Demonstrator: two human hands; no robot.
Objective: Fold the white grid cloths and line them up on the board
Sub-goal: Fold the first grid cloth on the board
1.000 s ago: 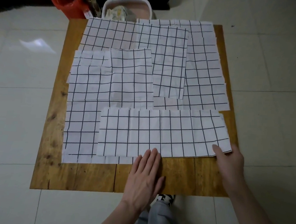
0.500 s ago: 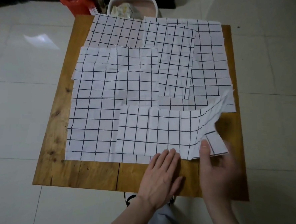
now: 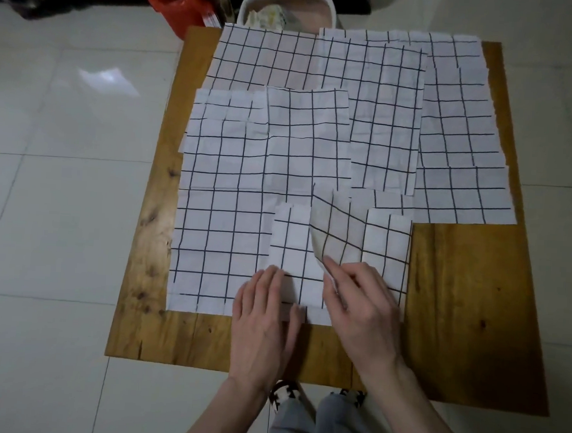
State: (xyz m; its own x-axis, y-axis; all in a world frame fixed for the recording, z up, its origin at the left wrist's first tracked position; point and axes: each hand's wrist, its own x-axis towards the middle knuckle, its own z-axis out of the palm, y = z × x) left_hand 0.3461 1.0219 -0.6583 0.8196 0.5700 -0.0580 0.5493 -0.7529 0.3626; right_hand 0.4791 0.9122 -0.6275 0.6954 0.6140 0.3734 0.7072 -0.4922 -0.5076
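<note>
Grid cloth (image 3: 386, 252) at the table's (image 3: 467, 294) near edge: thin, limp, creases easily. Left hand (image 3: 265, 318), flat and relaxed, pins it just left of the grip; right hand (image 3: 359, 304) pinches the folded-over flap—best taken at that edge.

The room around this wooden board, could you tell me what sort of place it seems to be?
Probably a room in a home, not a workshop. The low wooden board stands on a glossy tiled floor, and behind it sit a red bucket and a white tub of odds and ends.
</note>
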